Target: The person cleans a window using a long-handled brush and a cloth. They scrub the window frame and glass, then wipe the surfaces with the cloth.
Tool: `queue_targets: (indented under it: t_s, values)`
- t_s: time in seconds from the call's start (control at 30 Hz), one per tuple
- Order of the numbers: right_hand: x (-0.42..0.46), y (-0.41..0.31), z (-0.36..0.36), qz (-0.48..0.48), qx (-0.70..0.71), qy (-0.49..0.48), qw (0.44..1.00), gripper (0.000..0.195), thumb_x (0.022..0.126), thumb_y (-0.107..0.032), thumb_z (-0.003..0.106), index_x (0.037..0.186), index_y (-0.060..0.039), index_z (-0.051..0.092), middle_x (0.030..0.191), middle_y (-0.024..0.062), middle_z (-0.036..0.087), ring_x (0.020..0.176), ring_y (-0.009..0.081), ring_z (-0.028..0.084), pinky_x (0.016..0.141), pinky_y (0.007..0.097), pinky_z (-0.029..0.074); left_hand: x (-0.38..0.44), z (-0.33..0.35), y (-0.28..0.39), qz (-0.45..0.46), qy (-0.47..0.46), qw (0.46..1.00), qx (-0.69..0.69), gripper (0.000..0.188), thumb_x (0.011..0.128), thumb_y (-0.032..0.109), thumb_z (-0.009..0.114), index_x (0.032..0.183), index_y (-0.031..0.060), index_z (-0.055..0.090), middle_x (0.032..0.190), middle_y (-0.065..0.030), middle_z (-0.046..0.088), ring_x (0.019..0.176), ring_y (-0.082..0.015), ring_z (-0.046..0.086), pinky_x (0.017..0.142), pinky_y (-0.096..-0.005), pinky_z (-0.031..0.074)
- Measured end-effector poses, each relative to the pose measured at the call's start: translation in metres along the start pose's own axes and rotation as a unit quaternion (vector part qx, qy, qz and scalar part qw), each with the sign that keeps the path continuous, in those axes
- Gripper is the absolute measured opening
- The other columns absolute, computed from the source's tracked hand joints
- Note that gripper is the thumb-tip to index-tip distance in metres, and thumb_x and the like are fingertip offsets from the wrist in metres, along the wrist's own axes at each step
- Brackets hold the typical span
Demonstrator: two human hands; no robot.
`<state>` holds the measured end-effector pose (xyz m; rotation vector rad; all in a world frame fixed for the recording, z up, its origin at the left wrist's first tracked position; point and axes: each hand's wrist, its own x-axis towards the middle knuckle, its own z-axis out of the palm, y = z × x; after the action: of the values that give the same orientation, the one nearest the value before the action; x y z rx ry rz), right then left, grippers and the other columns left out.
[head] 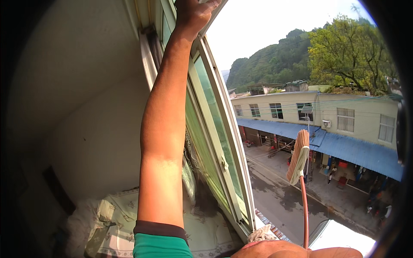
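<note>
My left arm, in a green sleeve with a dark cuff, reaches straight up. At the top edge my left hand (193, 14) grips the frame of a sliding window (200, 38); some of its fingers are cut off by the picture's rim. At the bottom right, very near the camera, part of my right hand (290, 251) shows. It appears closed around the reddish handle of a broom (304, 206). The broom stands upright outside the window, its bristle head (298, 158) upward. A crumpled pale cloth (262, 233) is at the window's lower corner, against my right hand; whether it is held cannot be told.
Green-tinted glass panes with a latch (225, 164) stand beside my arm. Indoors are a patterned curtain (189, 180) and a bed with a flowered cover (122, 238). Far below lie a street (274, 190), a blue awning (358, 148) and people; wires cross outside.
</note>
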<state>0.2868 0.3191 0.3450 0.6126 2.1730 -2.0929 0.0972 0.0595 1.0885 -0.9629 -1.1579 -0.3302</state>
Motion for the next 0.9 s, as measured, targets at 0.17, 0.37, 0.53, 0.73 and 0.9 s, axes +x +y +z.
queue_targets:
  t_s: [0.17, 0.37, 0.53, 0.73, 0.9]
  values:
    - [0.006, -0.007, -0.007, -0.018, 0.020, 0.002, 1.000, 0.008, 0.071, -0.004, 0.059, 0.079, -0.0013, 0.057, 0.059, 0.0019, 0.052, 0.050, 0.0111, 0.052, 0.046, 0.0263, 0.040, 0.086, 0.005, 0.026, -0.052, -0.078, 0.992, -0.090, 0.071, 0.077, 0.008, 0.065, 0.141, -0.0027, 0.034, 0.129, -0.0210, 0.053, 0.125, -0.0264, 0.051, 0.105, -0.0364, 0.040]
    - [0.011, -0.018, -0.006, -0.072, 0.057, 0.009, 0.996, 0.009, 0.071, -0.004, 0.058, 0.080, -0.0008, 0.057, 0.057, 0.0014, 0.051, 0.048, 0.0110, 0.051, 0.044, 0.0259, 0.040, 0.142, 0.043, -0.005, 0.001, -0.070, 0.997, 0.040, 0.062, 0.077, 0.005, 0.061, 0.133, 0.0012, 0.036, 0.121, -0.0183, 0.059, 0.116, -0.0257, 0.055, 0.097, -0.0390, 0.043]
    - [0.034, -0.127, -0.015, -0.137, 0.050, 0.012, 0.989, 0.013, 0.076, -0.008, 0.053, 0.087, -0.0008, 0.053, 0.058, -0.0011, 0.044, 0.040, 0.0089, 0.041, 0.036, 0.0239, 0.037, 0.138, 0.033, 0.006, -0.009, -0.069, 0.997, 0.038, 0.053, 0.075, 0.002, 0.059, 0.128, 0.0006, 0.048, 0.109, -0.0180, 0.063, 0.099, -0.0261, 0.063, 0.078, -0.0391, 0.051]
    - [0.056, -0.128, -0.006, -0.213, 0.134, -0.051, 0.966, 0.037, 0.087, -0.018, 0.062, 0.118, -0.0022, 0.052, 0.068, -0.0015, 0.044, 0.056, 0.0078, 0.046, 0.052, 0.0247, 0.043, 0.128, 0.017, 0.018, -0.070, -0.109, 0.991, -0.015, 0.055, 0.070, -0.001, 0.054, 0.125, 0.0015, 0.051, 0.103, -0.0138, 0.063, 0.094, -0.0254, 0.062, 0.076, -0.0374, 0.052]
    - [0.114, 0.058, 0.023, -0.269, 0.121, 0.084, 0.952, 0.015, 0.094, -0.018, 0.060, 0.091, -0.0050, 0.052, 0.066, -0.0050, 0.040, 0.058, 0.0031, 0.036, 0.050, 0.0225, 0.026, 0.116, 0.010, 0.049, -0.036, -0.162, 0.980, -0.106, 0.061, 0.067, -0.001, 0.055, 0.127, 0.0015, 0.050, 0.110, -0.0119, 0.060, 0.107, -0.0265, 0.056, 0.092, -0.0363, 0.046]
